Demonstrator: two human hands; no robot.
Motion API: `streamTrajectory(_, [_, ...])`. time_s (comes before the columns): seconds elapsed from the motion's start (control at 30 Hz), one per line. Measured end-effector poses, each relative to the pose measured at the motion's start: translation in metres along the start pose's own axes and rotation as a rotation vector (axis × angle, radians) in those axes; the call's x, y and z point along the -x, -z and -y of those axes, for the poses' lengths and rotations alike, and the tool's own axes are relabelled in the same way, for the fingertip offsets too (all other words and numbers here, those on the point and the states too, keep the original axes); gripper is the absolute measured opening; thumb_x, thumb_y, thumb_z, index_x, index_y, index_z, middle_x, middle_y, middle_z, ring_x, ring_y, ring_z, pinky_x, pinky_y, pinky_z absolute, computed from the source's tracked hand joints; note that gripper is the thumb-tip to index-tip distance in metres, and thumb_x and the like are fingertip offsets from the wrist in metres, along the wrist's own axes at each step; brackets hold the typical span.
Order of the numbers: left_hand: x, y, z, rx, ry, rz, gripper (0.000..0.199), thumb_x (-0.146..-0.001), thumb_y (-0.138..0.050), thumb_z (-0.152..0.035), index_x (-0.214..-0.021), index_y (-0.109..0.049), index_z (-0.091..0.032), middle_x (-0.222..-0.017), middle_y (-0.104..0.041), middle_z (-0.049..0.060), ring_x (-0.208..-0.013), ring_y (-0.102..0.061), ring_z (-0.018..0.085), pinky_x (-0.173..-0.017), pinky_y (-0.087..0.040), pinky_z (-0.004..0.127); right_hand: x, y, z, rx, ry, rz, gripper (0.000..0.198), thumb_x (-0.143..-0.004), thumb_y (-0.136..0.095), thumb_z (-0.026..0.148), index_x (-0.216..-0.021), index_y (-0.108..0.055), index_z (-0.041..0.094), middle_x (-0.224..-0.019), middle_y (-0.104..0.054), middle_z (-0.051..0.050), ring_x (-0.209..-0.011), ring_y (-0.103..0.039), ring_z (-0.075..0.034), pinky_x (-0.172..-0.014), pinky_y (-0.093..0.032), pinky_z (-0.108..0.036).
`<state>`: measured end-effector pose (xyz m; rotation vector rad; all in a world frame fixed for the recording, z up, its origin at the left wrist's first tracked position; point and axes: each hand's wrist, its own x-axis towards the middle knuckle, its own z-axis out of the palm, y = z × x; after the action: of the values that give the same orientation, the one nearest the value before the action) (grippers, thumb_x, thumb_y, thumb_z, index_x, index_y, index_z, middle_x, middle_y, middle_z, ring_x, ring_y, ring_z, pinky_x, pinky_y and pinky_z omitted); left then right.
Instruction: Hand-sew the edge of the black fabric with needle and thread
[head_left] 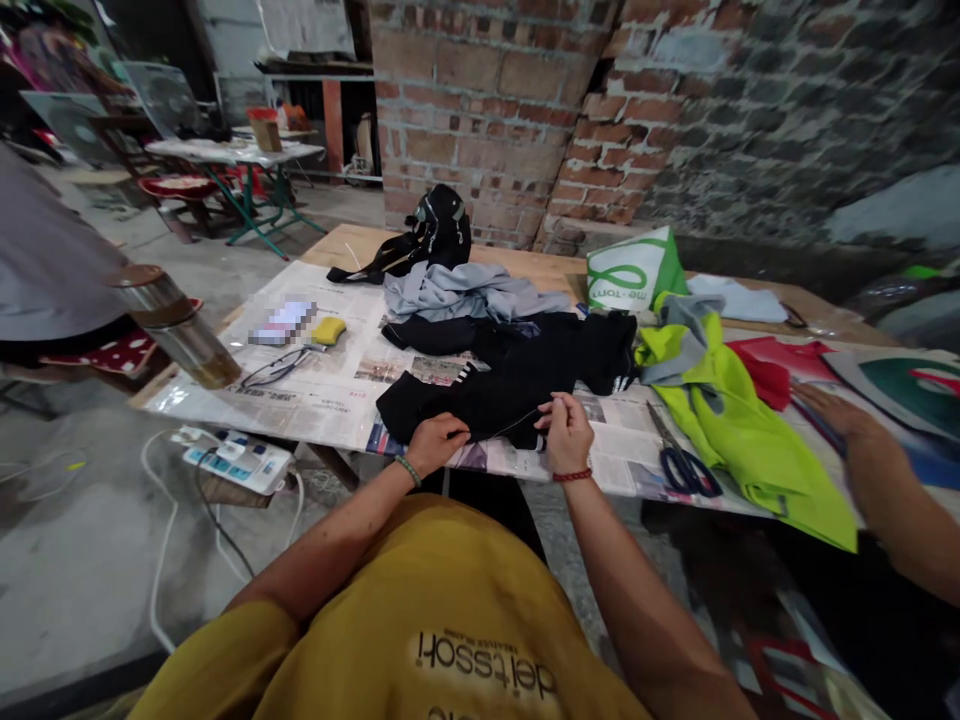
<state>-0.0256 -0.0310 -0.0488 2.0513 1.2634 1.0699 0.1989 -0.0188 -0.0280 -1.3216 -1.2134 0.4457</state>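
- Brick-and-plaster wall (480, 130) rises close behind the wooden table (525, 263), whose top is largely covered with printed newspaper sheets (319, 412).
- Along the near edge, newspaper shows between the thin dark-framed eyeglasses (277, 368) and the black cloth garment with white stripes (517, 385); a narrower strip separates the right hand (570, 440) from the dark-handled scissors (688, 470).
- That garment lies at the table's front, directly before the person; the crumpled grey cloth (472, 292) touches its far side.
- Pinched together, the fingertips of the left hand (435, 445) hold the garment's near edge.
- Thumb and forefinger of the right hand meet just above the cloth; I cannot tell what is between them. Some fine pale line, thread or seam, runs between the hands.
- Fluorescent yellow-green fabric (739, 425) hangs over the front edge on the right, partly covering the red cloth (761, 370).
- Near the left edge stands the clear tumbler with a brown lid (180, 330); the pale flat rectangle (283, 322) beyond the eyeglasses is pixelated.
- Another person's hand (836, 410) rests at far right, that body mostly cut off.
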Motion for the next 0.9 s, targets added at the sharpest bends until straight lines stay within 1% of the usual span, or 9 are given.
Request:
streamTrajectory(0.07, [0.001,0.0,-0.001,-0.007,0.006,-0.009,0.009,-0.077,-0.06,-0.017,-0.076,-0.069,-0.018,-0.074,-0.063,0.001,-0.07,-0.059,0.011,-0.067,-0.044,0.02,0.015,0.001,0.008,0.065,0.08,0.08,0.032,-0.088,-0.039,0.041,-0.102,-0.056,0.017,-0.075,-0.062,-0.001,-0.049,-0.055,-0.007,-0.052,-0.046,-0.02])
streamTrajectory(0.13, [0.001,0.001,-0.001,-0.01,0.016,-0.02,0.009,-0.077,-0.06,-0.016,-0.076,-0.069,-0.017,-0.074,-0.063,0.001,-0.069,-0.058,0.011,-0.066,-0.044,0.02,0.033,-0.001,0.012,0.172,0.152,0.221,0.031,-0.089,-0.039,0.039,-0.102,-0.058,0.018,-0.075,-0.064,-0.002,-0.056,-0.058,-0.009,-0.057,-0.047,-0.021])
streamTrajectory(0.23, [0.002,0.001,-0.001,0.003,0.012,-0.028,0.009,-0.077,-0.06,-0.016,-0.076,-0.069,-0.017,-0.074,-0.063,0.001,-0.07,-0.059,0.011,-0.066,-0.044,0.02,0.056,-0.005,0.012,0.33,0.247,0.458,0.028,-0.089,-0.04,0.034,-0.1,-0.062,0.02,-0.087,-0.068,-0.005,-0.075,-0.064,-0.014,-0.069,-0.048,-0.023])
streamTrajectory(0.27, [0.002,0.001,-0.001,0.006,0.008,-0.029,0.009,-0.077,-0.06,-0.015,-0.076,-0.069,-0.017,-0.074,-0.063,0.001,-0.07,-0.059,0.011,-0.067,-0.044,0.02,0.062,-0.006,0.011,0.383,0.267,0.517,0.028,-0.089,-0.04,0.033,-0.1,-0.062,0.02,-0.091,-0.069,-0.005,-0.079,-0.064,-0.014,-0.071,-0.048,-0.024])
streamTrajectory(0.33, [0.002,0.001,0.0,0.007,0.003,-0.032,0.009,-0.077,-0.06,-0.015,-0.077,-0.069,-0.017,-0.075,-0.063,0.001,-0.07,-0.059,0.01,-0.067,-0.044,0.02,0.07,-0.01,0.012,0.501,0.291,0.592,0.028,-0.09,-0.039,0.029,-0.1,-0.063,0.02,-0.093,-0.069,-0.005,-0.081,-0.065,-0.015,-0.073,-0.047,-0.024])
streamTrajectory(0.43, [0.003,0.001,0.0,0.014,-0.006,-0.05,0.009,-0.077,-0.06,-0.015,-0.077,-0.068,-0.017,-0.074,-0.063,0.001,-0.07,-0.058,0.01,-0.066,-0.044,0.02,0.075,-0.013,0.017,0.675,0.323,0.652,0.028,-0.091,-0.038,0.025,-0.102,-0.063,0.021,-0.095,-0.07,-0.004,-0.081,-0.064,-0.015,-0.074,-0.044,-0.024])
streamTrajectory(0.57, [0.003,0.002,0.001,0.027,-0.022,-0.06,0.009,-0.077,-0.06,-0.014,-0.078,-0.068,-0.017,-0.074,-0.064,0.002,-0.069,-0.059,0.01,-0.066,-0.045,0.02,0.075,-0.017,0.027,0.835,0.326,0.692,0.03,-0.091,-0.035,0.024,-0.104,-0.062,0.021,-0.096,-0.07,-0.003,-0.081,-0.064,-0.014,-0.073,-0.041,-0.024])
streamTrajectory(0.73, [0.003,0.002,0.001,0.026,-0.039,-0.053,0.009,-0.077,-0.06,-0.015,-0.077,-0.068,-0.017,-0.075,-0.065,0.002,-0.071,-0.059,0.011,-0.067,-0.045,0.021,0.075,-0.02,0.033,0.921,0.293,0.697,0.029,-0.092,-0.035,0.025,-0.105,-0.061,0.023,-0.097,-0.069,-0.004,-0.079,-0.064,-0.014,-0.07,-0.038,-0.023])
streamTrajectory(0.9, [0.004,0.002,0.002,0.039,-0.075,-0.038,0.009,-0.078,-0.059,-0.016,-0.078,-0.068,-0.018,-0.074,-0.064,0.001,-0.07,-0.059,0.011,-0.067,-0.045,0.02,0.073,-0.022,0.037,0.975,0.259,0.704,0.029,-0.092,-0.034,0.026,-0.102,-0.061,0.022,-0.089,-0.07,-0.004,-0.077,-0.063,-0.014,-0.065,-0.035,-0.022])
